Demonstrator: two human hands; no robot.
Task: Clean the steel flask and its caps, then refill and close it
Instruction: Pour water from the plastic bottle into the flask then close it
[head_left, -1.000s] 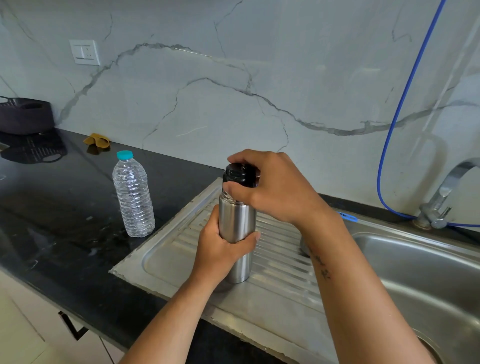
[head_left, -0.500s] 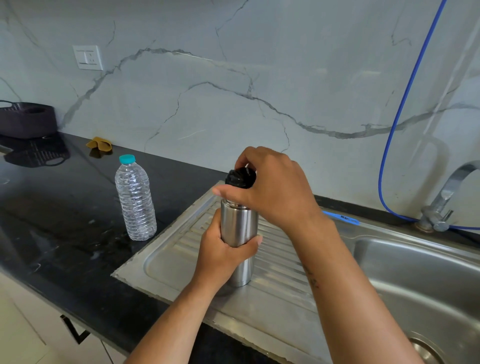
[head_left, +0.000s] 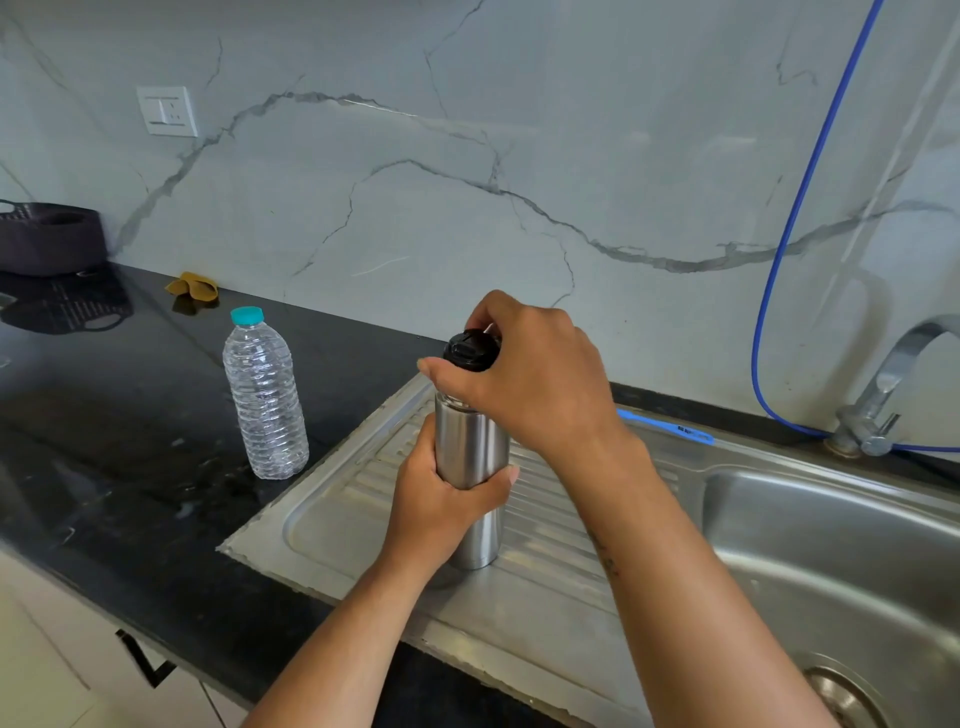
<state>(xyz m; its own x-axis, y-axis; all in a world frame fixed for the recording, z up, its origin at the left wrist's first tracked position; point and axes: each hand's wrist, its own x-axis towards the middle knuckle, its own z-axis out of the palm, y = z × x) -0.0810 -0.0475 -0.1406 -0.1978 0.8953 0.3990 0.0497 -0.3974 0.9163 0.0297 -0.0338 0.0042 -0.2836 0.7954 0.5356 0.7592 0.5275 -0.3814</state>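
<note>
Your left hand is wrapped around the middle of the steel flask, holding it tight. The flask stands straight up on the ridged metal drainboard, near the middle of the frame. Your right hand comes from the right and sits on top of the flask. Its fingers curl around the black cap and grip it. The cap is at the mouth of the flask, and you can see a little bit of the neck just under it. You cannot tell if the cap is screwed tight or loose.

To the left of the flask, a clear plastic water bottle with a teal lid stands on the black counter. It is near the drainboard edge but not touching the flask. At the lower right is the sink bowl. The tap is at the right edge, with a blue hose looping up the marble wall behind it. Far in the upper left sit a dark basket and a small yellow cloth.
</note>
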